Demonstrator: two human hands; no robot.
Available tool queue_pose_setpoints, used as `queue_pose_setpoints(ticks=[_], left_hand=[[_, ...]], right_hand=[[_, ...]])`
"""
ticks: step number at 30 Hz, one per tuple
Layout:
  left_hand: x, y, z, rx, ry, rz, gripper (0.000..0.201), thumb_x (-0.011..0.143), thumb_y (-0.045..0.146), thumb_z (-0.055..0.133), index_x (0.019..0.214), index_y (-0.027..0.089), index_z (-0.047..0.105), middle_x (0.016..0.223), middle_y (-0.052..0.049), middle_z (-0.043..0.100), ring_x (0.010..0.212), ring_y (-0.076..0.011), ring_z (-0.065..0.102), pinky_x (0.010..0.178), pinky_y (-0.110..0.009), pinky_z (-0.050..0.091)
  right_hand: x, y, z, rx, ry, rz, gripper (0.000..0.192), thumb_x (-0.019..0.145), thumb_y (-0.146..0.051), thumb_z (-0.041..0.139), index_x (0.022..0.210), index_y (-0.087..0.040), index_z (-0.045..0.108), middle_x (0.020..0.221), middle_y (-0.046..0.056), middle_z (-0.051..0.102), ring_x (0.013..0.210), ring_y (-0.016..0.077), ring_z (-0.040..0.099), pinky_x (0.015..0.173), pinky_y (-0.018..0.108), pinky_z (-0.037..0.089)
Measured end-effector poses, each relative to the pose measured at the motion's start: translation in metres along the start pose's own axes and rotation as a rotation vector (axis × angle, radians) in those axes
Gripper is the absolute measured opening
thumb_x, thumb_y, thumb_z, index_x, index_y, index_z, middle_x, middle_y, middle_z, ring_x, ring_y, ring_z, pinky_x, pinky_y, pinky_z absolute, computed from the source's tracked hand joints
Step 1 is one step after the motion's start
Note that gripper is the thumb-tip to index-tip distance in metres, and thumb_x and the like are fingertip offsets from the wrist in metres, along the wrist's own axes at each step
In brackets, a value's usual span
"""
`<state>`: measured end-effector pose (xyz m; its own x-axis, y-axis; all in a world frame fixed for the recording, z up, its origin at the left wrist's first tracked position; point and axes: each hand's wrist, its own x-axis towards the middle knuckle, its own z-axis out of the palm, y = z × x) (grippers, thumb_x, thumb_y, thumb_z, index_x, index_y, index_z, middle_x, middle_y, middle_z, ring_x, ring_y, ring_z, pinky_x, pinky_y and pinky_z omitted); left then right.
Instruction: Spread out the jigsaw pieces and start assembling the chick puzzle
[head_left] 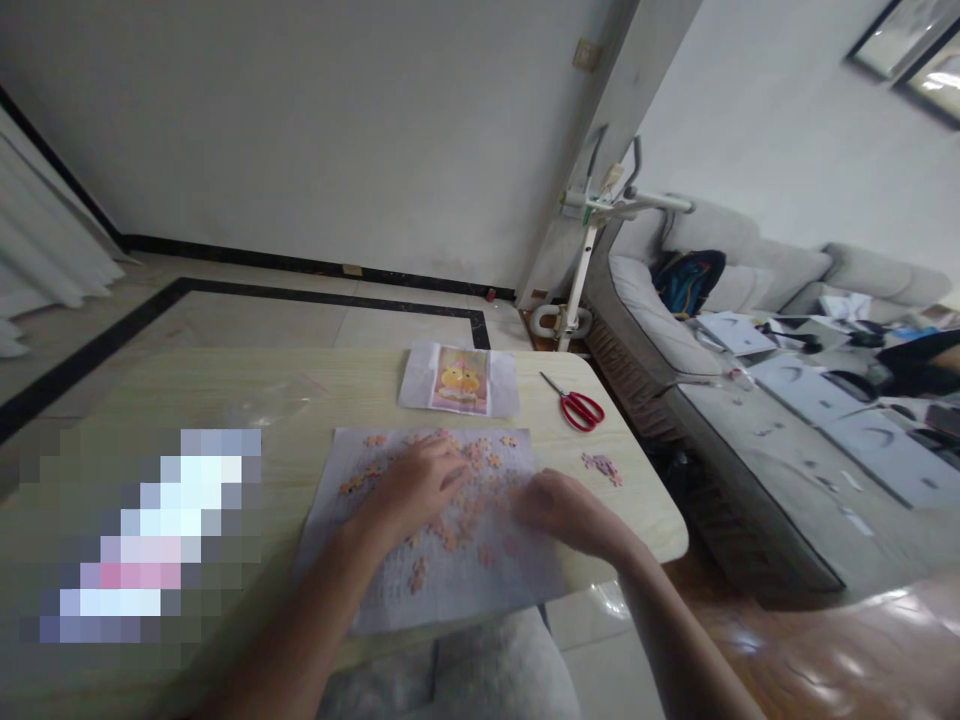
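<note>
two hands on white sheet [450,580] | left hand [416,485] fingers spread flat over puzzle pieces [480,455] | right hand [559,510] fingers curled, grip unclear | red scissors [576,405] apart

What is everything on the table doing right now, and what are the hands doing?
Left hand: palm down, fingers spread on the loose puzzle pieces.
Right hand: resting flat on the white sheet, holding nothing visible.
Puzzle pieces: scattered loose, not joined.
White sheet: lying flat under the pieces.
Reference picture: flat, face up.
Scissors: closed, lying untouched.
Small pile of pieces: apart, beside the sheet.
</note>
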<state>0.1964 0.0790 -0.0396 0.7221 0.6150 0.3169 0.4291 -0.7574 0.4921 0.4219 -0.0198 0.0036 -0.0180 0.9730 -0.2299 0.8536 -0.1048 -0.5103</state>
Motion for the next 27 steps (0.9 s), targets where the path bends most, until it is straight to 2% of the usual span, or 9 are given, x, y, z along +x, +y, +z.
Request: queue_pose_setpoints(ticks=[4, 7, 10, 13, 16, 19, 23, 25, 27], left_hand=[[0.001, 0.001, -0.001, 0.011, 0.006, 0.006, 0.017, 0.093, 0.026, 0.054, 0.088, 0.020, 0.069, 0.092, -0.005, 0.068, 0.102, -0.0220, 0.057, 0.093, -0.038, 0.044], [0.001, 0.002, -0.005, 0.013, -0.010, 0.010, 0.019, 0.093, 0.026, 0.053, 0.084, 0.019, 0.068, 0.088, -0.004, 0.067, 0.097, -0.0210, 0.058, 0.091, -0.036, 0.045], [0.001, 0.003, -0.007, 0.003, -0.028, 0.003, 0.020, 0.093, 0.025, 0.052, 0.083, 0.019, 0.068, 0.087, -0.004, 0.066, 0.095, -0.0204, 0.058, 0.091, -0.036, 0.045], [0.001, 0.002, -0.008, 0.008, -0.040, -0.018, 0.018, 0.091, 0.024, 0.054, 0.083, 0.019, 0.070, 0.089, -0.005, 0.065, 0.095, -0.0209, 0.057, 0.089, -0.037, 0.045], [0.002, 0.002, -0.010, 0.020, -0.049, -0.031, 0.020, 0.091, 0.023, 0.054, 0.077, 0.019, 0.069, 0.085, -0.005, 0.064, 0.091, -0.0203, 0.057, 0.084, -0.035, 0.046], [0.002, 0.002, -0.011, 0.022, -0.034, -0.044, 0.023, 0.090, 0.022, 0.053, 0.072, 0.018, 0.066, 0.083, -0.005, 0.063, 0.089, -0.0196, 0.058, 0.082, -0.034, 0.046], [0.000, -0.006, -0.013, -0.025, 0.089, -0.059, 0.018, 0.089, 0.019, 0.052, 0.084, 0.018, 0.069, 0.089, -0.005, 0.065, 0.092, -0.0190, 0.059, 0.082, -0.033, 0.047], [0.000, -0.012, -0.016, -0.026, 0.195, -0.083, 0.018, 0.089, 0.018, 0.051, 0.086, 0.018, 0.069, 0.087, -0.005, 0.066, 0.089, -0.0191, 0.060, 0.081, -0.032, 0.047], [0.000, -0.016, -0.021, -0.006, 0.308, -0.123, 0.018, 0.089, 0.019, 0.051, 0.083, 0.017, 0.068, 0.084, -0.006, 0.067, 0.087, -0.0195, 0.060, 0.079, -0.032, 0.047]], right_hand=[[-0.003, -0.005, 0.002, 0.011, 0.012, 0.014, 0.014, 0.075, -0.022, 0.062, 0.063, -0.017, 0.058, 0.065, 0.000, 0.057, 0.060, 0.0123, 0.049, 0.053, 0.024, 0.032], [-0.013, 0.004, 0.002, 0.085, 0.048, 0.030, 0.010, 0.077, -0.022, 0.060, 0.068, -0.018, 0.059, 0.064, -0.001, 0.057, 0.059, 0.0119, 0.048, 0.052, 0.023, 0.031], [-0.028, 0.032, -0.006, 0.163, 0.126, 0.032, 0.009, 0.077, -0.025, 0.060, 0.072, -0.019, 0.058, 0.061, -0.003, 0.052, 0.057, 0.0115, 0.045, 0.051, 0.023, 0.031], [-0.045, 0.068, -0.018, 0.177, 0.269, 0.110, 0.016, 0.076, -0.033, 0.062, 0.074, -0.019, 0.056, 0.061, -0.004, 0.050, 0.053, 0.0110, 0.042, 0.050, 0.023, 0.031], [-0.058, 0.094, -0.026, 0.148, 0.297, 0.171, 0.021, 0.078, -0.039, 0.061, 0.082, -0.019, 0.062, 0.068, 0.000, 0.059, 0.055, 0.0128, 0.046, 0.051, 0.025, 0.035], [-0.066, 0.106, -0.026, 0.053, 0.307, 0.203, 0.026, 0.079, -0.043, 0.060, 0.083, -0.019, 0.067, 0.073, 0.004, 0.064, 0.059, 0.0154, 0.052, 0.055, 0.027, 0.041], [-0.073, 0.116, -0.029, -0.050, 0.372, 0.156, 0.030, 0.081, -0.046, 0.061, 0.089, -0.019, 0.072, 0.088, 0.008, 0.065, 0.069, 0.0187, 0.059, 0.066, 0.031, 0.048], [-0.073, 0.117, -0.032, -0.101, 0.420, 0.137, 0.033, 0.080, -0.047, 0.063, 0.094, -0.019, 0.072, 0.089, 0.008, 0.064, 0.068, 0.0192, 0.058, 0.066, 0.032, 0.048], [-0.067, 0.108, -0.033, -0.150, 0.485, 0.124, 0.034, 0.082, -0.048, 0.062, 0.097, -0.019, 0.071, 0.085, 0.008, 0.063, 0.064, 0.0187, 0.056, 0.062, 0.032, 0.047]])
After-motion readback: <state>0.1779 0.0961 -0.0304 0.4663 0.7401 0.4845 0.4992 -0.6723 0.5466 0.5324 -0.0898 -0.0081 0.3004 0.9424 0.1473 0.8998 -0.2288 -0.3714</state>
